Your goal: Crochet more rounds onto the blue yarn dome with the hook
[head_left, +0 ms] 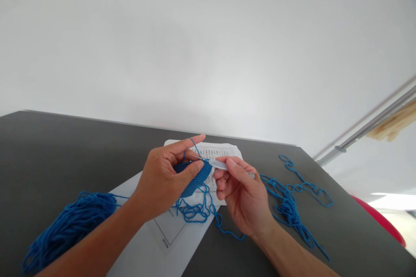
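Right-hand grip pinches the grey-handled metal crochet hook, long axis pointing between nine and ten o'clock; left-hand grip clamps the blue crocheted yarn piece at six o'clock from the tip. Evenly tensioning the raised blue yarn strand should help; whether the tip catches it is too small to tell.

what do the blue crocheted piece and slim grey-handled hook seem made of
Blue crocheted piece: matte yarn, its stitches showing; cotton or acrylic unclear. Slim grey-handled hook: handle probably smooth plastic, being evenly pale; thin shaft perhaps metal, from its silvery look.
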`<move>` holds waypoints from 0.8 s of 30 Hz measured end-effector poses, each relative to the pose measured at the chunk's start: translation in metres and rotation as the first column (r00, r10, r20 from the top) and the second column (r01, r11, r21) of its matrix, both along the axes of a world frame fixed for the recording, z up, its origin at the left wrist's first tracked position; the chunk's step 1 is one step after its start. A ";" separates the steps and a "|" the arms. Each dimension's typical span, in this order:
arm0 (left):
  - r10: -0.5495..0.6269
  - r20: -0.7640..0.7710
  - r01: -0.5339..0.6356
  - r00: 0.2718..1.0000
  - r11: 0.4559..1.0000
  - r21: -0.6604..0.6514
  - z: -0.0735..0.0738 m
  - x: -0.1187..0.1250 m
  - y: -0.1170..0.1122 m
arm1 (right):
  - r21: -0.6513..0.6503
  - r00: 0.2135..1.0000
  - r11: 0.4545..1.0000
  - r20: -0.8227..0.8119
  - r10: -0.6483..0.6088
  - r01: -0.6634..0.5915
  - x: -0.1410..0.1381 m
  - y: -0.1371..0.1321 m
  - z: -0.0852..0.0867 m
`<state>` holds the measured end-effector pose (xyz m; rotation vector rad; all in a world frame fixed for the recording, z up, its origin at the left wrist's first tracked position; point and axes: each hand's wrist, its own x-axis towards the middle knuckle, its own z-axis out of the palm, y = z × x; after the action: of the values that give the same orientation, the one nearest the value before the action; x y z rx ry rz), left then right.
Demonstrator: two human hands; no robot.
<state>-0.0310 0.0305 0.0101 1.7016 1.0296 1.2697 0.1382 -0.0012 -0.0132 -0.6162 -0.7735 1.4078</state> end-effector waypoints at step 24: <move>-0.073 0.622 0.324 0.779 0.897 -0.300 0.012 0.005 -0.013 | 0.922 0.316 0.381 0.383 -0.868 -0.070 -0.005 -0.021 -0.012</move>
<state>-0.0261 0.0177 0.0223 0.9613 0.6317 1.2345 0.1329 -0.0222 -0.0251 -0.6753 -1.7827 -0.1896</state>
